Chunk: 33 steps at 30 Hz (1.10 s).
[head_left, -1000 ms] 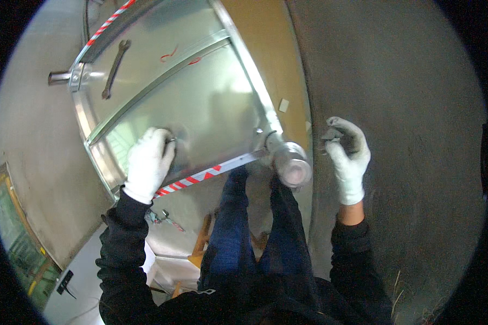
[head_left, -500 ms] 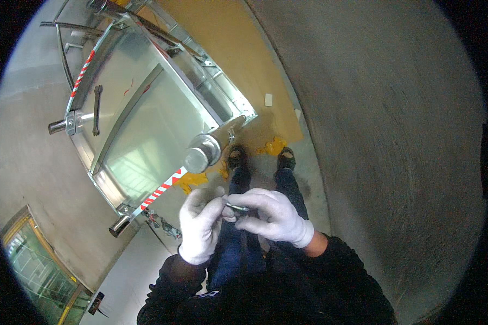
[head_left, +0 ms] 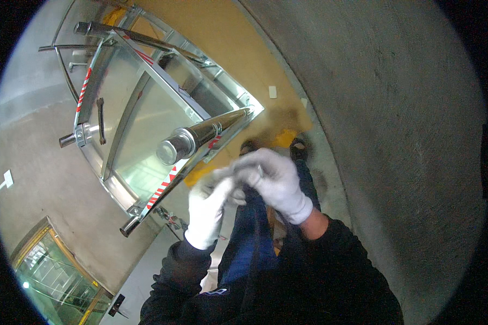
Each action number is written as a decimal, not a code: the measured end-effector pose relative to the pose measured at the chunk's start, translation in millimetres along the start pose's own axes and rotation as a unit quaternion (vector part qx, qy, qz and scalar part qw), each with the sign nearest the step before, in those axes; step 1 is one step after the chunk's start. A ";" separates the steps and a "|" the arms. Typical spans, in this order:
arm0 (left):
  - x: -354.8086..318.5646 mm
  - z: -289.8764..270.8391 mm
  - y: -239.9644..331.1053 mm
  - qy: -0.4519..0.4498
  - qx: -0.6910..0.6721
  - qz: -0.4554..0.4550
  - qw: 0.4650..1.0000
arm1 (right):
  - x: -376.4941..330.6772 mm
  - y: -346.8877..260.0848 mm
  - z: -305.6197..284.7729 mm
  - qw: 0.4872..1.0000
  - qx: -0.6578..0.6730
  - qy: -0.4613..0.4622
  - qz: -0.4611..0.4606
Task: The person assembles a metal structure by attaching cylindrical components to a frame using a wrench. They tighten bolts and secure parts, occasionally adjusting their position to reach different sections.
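A grey wall [head_left: 401, 119] rises right of the metal-panelled frame [head_left: 149, 130], off whose near side the right hand [head_left: 279, 181] seemingly pinches a small metal piece [head_left: 261, 171], the blurred left hand [head_left: 206, 211]'s grip impossible to tell.

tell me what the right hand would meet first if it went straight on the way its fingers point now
Most likely the gloved left hand: the right hand points leftward at its fingertips. Blur and overlap hide whether they already touch.

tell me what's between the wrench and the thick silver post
The head view shows a curved metal strip and shiny panel between wrench and post.
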<state>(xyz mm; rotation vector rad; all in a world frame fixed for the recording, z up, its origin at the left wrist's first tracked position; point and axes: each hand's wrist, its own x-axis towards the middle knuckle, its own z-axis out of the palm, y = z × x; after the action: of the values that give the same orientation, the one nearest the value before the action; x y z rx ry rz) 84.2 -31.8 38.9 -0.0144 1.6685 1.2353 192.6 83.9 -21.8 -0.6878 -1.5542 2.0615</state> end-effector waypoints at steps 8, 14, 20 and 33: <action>40.1 -15.2 13.3 0.205 0.343 0.306 0.864 | 32.9 7.2 2.7 0.982 -0.181 0.030 0.051; 61.9 -3.7 21.0 0.156 0.272 0.294 0.903 | 37.8 13.7 9.3 0.986 0.027 0.046 0.160; 63.2 -2.8 19.4 0.168 0.307 0.300 0.887 | 39.3 20.8 13.7 0.976 0.139 0.030 0.167; 63.4 0.1 17.6 0.173 0.283 0.316 0.889 | 38.4 22.8 17.0 0.965 0.166 0.036 0.198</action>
<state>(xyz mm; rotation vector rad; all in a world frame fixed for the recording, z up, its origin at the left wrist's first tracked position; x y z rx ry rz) 44.2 9.1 6.3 0.7620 2.4128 1.1903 150.8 89.9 -44.1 -0.9902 -1.0505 2.4737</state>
